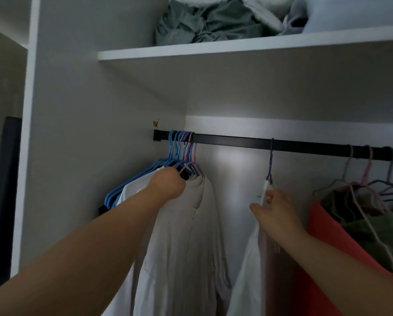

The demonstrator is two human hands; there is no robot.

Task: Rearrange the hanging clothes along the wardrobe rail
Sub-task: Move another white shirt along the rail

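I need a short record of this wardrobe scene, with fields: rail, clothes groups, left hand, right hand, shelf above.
rail: black rail, horizontal under the shelf
left group: white garments on blue and pink hangers, bunched at the rail's left end
middle: single white garment on a purple hanger, apart from both groups
right group: coral and green clothes on pale hangers
left hand: left hand gripping the bunched hangers' shoulders
right hand: right hand holding the single garment's collar
shelf above: white shelf with folded grey-green fabric
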